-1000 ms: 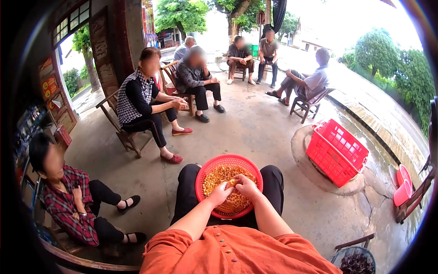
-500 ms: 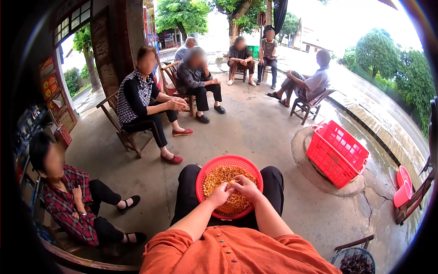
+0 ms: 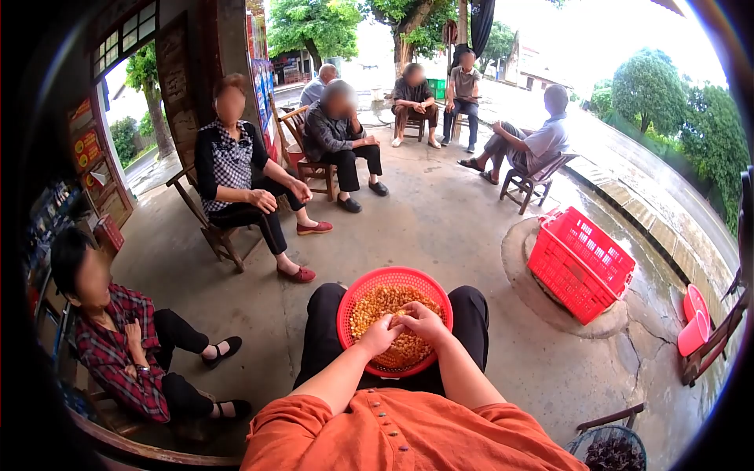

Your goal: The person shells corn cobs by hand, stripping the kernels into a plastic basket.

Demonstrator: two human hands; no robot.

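Golden kernels [image 3: 369, 302] cover the inside of a red perforated basket [image 3: 393, 274], which sits on the person's lap between two dark-trousered knees [image 3: 470, 310]. Above them the left hand [image 3: 380, 333] and the right hand [image 3: 425, 323] meet, their fingers drawn in narrowly around a small yellowish piece [image 3: 400, 312], mostly hidden. Well apart to the right, a red crate [image 3: 581, 265] rests on a round slab [image 3: 603, 323]. On the near left sits someone in a plaid shirt [image 3: 118, 345]; farther off, someone in a checked top [image 3: 232, 161]. Other people [image 3: 414, 98] sit at the far side.
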